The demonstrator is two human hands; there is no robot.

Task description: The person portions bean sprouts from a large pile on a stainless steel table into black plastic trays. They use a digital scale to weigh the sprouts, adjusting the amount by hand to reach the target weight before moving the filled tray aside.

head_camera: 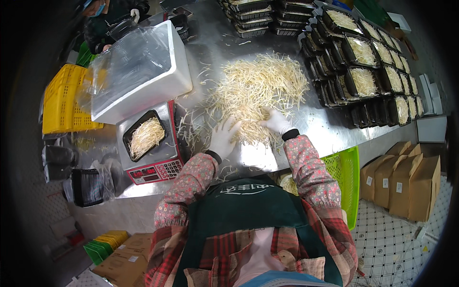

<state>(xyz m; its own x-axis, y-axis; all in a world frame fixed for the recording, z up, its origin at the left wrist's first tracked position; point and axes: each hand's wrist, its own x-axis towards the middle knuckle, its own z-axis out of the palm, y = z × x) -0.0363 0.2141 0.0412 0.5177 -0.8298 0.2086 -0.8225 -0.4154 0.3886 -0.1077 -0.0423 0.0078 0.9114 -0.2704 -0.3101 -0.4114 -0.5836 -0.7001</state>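
Observation:
A large loose pile of bean sprouts [267, 84] lies on the metal table in front of me. My left hand [224, 137], in a white glove, presses into the left side of the pile's near end with spread fingers. From the right, my gloved right hand [277, 122] clasps the same near end, its fingertips sunk among the sprouts. Between them the two hands hold a bunch, and some fingertips are hidden in it. Left of my left hand, a black plastic tray [160, 116] filled with sprouts rests on a red digital scale [155, 171].
A white foam box [143, 95] with clear plastic lids stands behind the scale. Stacked packed trays [362, 50] line the right side. Empty black trays [88, 186] sit at the left edge, near a yellow crate [59, 104]. Another person [107, 21] works at the far left.

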